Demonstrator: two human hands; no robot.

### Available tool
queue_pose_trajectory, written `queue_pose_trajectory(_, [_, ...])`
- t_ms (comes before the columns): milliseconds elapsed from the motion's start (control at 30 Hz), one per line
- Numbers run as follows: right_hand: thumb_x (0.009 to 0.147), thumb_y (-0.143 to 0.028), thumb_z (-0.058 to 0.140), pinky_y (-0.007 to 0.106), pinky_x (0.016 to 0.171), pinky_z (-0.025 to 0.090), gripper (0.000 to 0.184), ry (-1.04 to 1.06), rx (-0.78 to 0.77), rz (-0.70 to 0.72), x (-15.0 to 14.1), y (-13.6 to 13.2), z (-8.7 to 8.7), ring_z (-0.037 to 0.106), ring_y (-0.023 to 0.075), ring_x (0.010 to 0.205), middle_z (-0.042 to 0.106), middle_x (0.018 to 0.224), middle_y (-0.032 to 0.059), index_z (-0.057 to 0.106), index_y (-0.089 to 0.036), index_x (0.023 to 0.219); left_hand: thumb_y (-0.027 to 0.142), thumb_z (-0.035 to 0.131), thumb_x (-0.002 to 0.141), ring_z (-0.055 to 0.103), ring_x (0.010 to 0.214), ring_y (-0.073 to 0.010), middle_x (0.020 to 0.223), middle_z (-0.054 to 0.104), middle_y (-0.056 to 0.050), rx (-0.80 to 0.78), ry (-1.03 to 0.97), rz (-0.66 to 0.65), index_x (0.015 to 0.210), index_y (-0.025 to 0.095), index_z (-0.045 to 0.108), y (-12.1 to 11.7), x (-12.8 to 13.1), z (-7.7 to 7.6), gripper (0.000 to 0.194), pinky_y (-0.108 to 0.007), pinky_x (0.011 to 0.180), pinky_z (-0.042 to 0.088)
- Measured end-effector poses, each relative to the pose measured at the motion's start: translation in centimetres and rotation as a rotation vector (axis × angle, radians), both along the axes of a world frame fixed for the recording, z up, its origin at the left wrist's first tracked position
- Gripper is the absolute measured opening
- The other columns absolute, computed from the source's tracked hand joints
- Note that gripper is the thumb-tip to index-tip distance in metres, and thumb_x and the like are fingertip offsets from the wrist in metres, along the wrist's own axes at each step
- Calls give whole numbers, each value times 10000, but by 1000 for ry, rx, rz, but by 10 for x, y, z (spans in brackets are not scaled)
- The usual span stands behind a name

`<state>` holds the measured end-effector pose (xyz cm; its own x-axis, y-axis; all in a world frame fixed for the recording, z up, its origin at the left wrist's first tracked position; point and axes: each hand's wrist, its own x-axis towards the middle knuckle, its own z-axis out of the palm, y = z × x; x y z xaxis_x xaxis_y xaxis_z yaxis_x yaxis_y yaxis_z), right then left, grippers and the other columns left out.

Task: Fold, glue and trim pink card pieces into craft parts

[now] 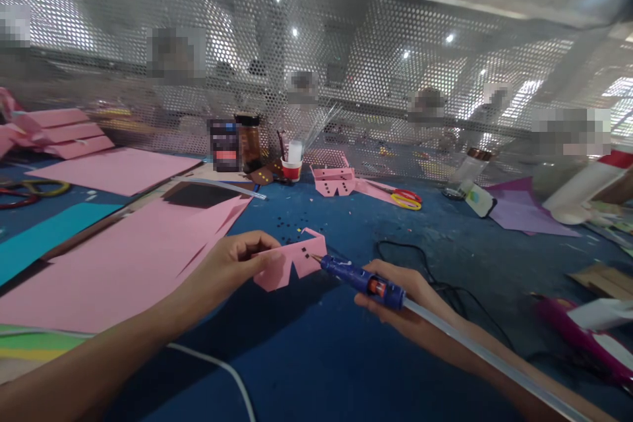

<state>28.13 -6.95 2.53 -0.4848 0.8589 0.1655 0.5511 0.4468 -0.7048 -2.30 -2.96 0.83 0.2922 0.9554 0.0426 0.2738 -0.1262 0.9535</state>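
Note:
My left hand (247, 257) pinches a small folded pink paper piece (274, 271) with a V-shaped notch in its lower edge. Several tiny black squares (304, 252) sit on its right part. In my right hand (400, 290) is a blue hot glue gun (343, 270), with a long clear glue stick (475, 346) running out of its back. The gun's tip points left and is at the paper beside the black squares; whether it touches cannot be made out. Behind the paper, loose black bits (284, 224) lie scattered on the blue table (306, 362).
A similar pink paper piece with black squares (333, 181) stands farther back, near red-and-yellow scissors (408, 199). Large pink sheets (123, 257) cover the left side. A black cord (420, 247) and a white cable (222, 364) cross the table. A perforated metal screen (346, 79) rises behind.

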Motion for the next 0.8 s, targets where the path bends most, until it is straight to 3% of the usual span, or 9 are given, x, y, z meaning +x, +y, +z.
queue_pose_trajectory(200, [901,-313,649,202,510,373,126,-41,1,-37,-3,-1,-2,490,106,598,570,766,-2,598,-200,881,458,682,870,556,685,-138,741,654,7,0,14,38,848,182,689,2,-2,0,277,-241,621,410])
queue_pose_trajectory(367, [917,-297,650,209,570,390,134,-33,60,-4,-3,1,-4,531,116,663,585,812,11,580,-199,857,475,686,863,570,679,-149,727,657,6,0,25,42,844,182,689,2,-1,0,294,-248,618,416])
queue_pose_trajectory(600, [923,-311,662,233,660,412,123,-10,222,63,4,12,-28,598,135,752,622,884,19,609,-211,970,464,683,873,563,673,-132,725,657,18,2,9,32,840,192,692,4,-1,-2,274,-235,617,410])
queue_pose_trajectory(800, [915,-298,671,230,650,410,120,-39,246,63,7,14,-32,605,130,734,622,875,6,599,-214,963,456,682,878,552,689,-128,741,661,19,6,21,34,851,195,699,3,-2,-3,264,-229,624,405])
